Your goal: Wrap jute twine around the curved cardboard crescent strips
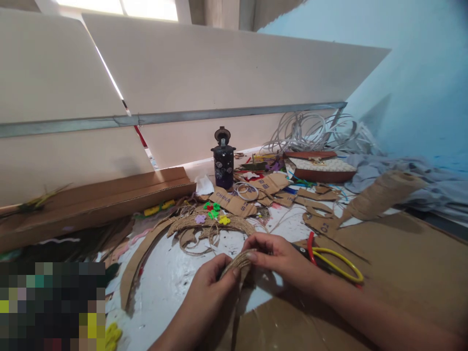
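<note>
A black bottle [224, 168] stands upright with its lid [222, 135] flipped open, and a pale spout shows at its mouth; the liquid inside, if any, I cannot tell. The handbag [320, 168] near the wall lies with its flap down. In front, the left hand [215, 282] and the right hand [276, 251] pinch the twine-wrapped strip [237, 262] between thumbs and fingers, above the white table [171, 275]. Its long axis slants from lower left to upper right, bending slightly.
</note>
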The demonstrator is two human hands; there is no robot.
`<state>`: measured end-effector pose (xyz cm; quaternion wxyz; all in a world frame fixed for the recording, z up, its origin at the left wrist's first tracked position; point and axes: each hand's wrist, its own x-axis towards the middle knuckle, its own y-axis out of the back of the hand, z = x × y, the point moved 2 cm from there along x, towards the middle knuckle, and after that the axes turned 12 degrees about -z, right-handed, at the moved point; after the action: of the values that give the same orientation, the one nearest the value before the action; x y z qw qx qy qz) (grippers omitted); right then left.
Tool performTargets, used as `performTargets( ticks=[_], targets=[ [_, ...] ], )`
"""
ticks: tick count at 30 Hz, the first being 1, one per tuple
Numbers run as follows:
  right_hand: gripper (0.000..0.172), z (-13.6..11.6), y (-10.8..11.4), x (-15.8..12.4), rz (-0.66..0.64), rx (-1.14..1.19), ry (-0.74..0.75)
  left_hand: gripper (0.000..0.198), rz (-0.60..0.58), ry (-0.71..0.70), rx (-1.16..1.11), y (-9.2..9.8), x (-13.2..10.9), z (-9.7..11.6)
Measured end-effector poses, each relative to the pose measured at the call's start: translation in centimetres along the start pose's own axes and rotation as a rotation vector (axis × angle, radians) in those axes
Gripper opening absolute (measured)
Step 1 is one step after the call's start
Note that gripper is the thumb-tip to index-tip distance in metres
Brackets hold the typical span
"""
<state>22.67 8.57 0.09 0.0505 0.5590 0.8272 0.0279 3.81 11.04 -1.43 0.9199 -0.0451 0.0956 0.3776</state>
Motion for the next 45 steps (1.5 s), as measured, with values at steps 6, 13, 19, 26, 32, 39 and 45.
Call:
performTargets(
  ticks=[6, 13, 19, 26, 32, 39, 45],
  targets=[
    [0.03, -0.08, 0.5, 0.1, 0.047, 0.038, 0.031, 0.037, -0.008, 0.01, -0.115, -0.51, -0.29, 0.62],
    [0.034, -0.11, 0.56, 0.07, 0.067, -0.049, -0.002, 0.037, -0.016, 0.01, -0.121, -0.41, -0.11, 0.54],
    [0.034, -0.14, 0.54, -0.09, 0.112, -0.059, 0.014, 0.038, -0.014, 0.017, -0.118, -0.4, -0.21, 0.63],
    [0.032, 0.38, 0.46, 0.04, 0.126, -0.077, 0.025, 0.037, -0.024, 0.013, -0.115, -0.42, -0.28, 0.85],
    [0.029, 0.55, 0.27, -0.03, 0.027, -0.167, -0.069, 0.031, -0.007, 0.027, -0.095, -0.72, -0.26, 0.06],
    [0.025, 0.14, 0.03, -0.24, 0.017, -0.224, -0.051, 0.032, -0.037, 0.03, 0.066, -0.26, -0.23, 0.34],
    [0.028, -0.09, -0.21, -0.29, -0.001, -0.222, -0.05, 0.036, -0.051, 0.018, 0.112, -0.29, -0.2, 0.52]
  ],
)
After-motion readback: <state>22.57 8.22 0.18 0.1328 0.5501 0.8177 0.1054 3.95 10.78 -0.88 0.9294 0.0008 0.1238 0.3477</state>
